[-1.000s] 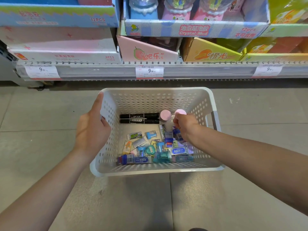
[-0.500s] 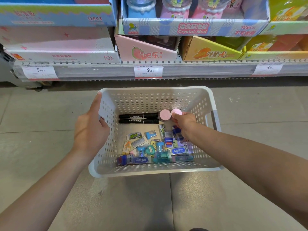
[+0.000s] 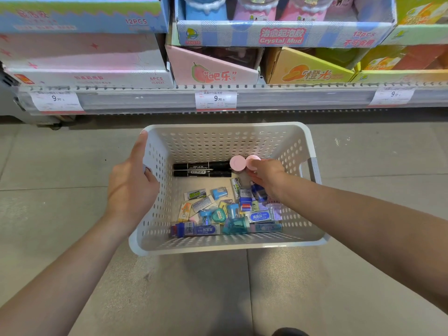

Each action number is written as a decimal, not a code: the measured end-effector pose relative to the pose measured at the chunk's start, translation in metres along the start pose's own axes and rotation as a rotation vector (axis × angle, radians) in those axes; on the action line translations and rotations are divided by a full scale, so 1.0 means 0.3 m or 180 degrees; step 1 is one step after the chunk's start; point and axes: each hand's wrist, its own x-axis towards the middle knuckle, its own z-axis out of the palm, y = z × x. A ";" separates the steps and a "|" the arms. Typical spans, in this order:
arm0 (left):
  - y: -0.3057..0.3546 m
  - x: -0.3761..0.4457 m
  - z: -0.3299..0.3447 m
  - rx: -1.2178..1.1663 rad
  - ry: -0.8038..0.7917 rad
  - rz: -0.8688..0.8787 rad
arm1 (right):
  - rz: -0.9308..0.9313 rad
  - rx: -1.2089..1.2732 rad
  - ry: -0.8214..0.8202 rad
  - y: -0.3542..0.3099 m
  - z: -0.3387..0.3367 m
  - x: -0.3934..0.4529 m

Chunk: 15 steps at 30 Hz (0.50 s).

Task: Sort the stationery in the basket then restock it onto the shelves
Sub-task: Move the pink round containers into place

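Little change from a moment ago: right hand [image 3: 265, 174] still deep in the white basket [image 3: 312, 229], fingers curled onto a pink-capped jar [image 3: 252, 162]. Second pink jar [image 3: 237, 162] touching it, toward the basket's left wall. Two black markers [image 3: 202, 169] beyond that. Left hand [image 3: 132, 183] still grips the basket's left rim. Behind the basket, shelf box [image 3: 281, 36] reads "Crystal Mud", "12pcs"; price tag [image 3: 215, 99] "9.90".

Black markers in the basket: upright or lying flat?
Lying flat. Both black markers lie side by side on the basket floor, left of two pink-capped items.
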 end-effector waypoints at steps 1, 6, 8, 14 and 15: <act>0.000 -0.001 0.000 -0.0013 -0.0001 0.0018 | -0.0023 -0.0089 -0.0002 -0.006 -0.002 -0.006; 0.001 -0.001 -0.001 -0.0005 -0.0001 0.0059 | -0.0316 -0.1327 -0.0044 -0.026 -0.034 -0.029; 0.000 0.000 0.001 -0.0026 -0.0013 0.0037 | -0.0668 -0.2189 -0.0167 -0.031 -0.052 -0.057; -0.003 0.002 0.002 -0.0031 -0.0034 0.0033 | -0.1506 -0.5530 -0.0214 -0.001 -0.092 -0.140; -0.004 0.002 0.003 -0.0024 -0.0041 0.0043 | -0.1494 -0.5941 -0.0216 0.012 -0.089 -0.143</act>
